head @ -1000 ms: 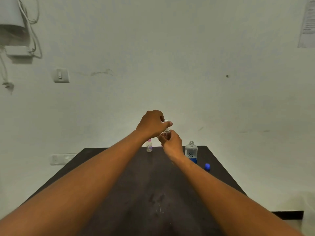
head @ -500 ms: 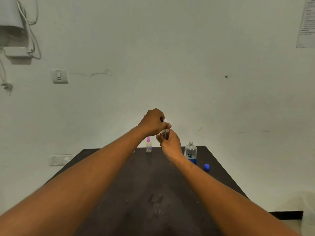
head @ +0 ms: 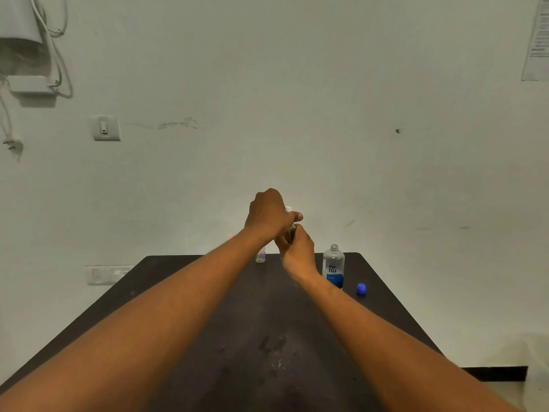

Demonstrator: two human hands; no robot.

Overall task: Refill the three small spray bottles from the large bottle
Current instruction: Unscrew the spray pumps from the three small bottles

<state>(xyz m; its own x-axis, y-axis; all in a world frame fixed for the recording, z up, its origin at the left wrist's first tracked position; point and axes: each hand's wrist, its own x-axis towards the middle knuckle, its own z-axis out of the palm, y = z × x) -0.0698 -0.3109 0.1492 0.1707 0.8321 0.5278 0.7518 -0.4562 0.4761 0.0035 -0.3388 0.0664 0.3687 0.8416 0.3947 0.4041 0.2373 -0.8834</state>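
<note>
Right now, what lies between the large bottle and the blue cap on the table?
Nothing: in the head view only bare dark table shows between the large bottle and the blue cap, which stand apart.

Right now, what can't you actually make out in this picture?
- Head view: the small spray bottle in both hands is nearly all covered by fingers; its fill level is hidden.
- Second small bottle: the left forearm hides its top.
- A third small bottle: none visible.
- Large bottle: the liquid level is too faint to judge.
- Paper on the wall: cut by the right edge, print too small.
</note>
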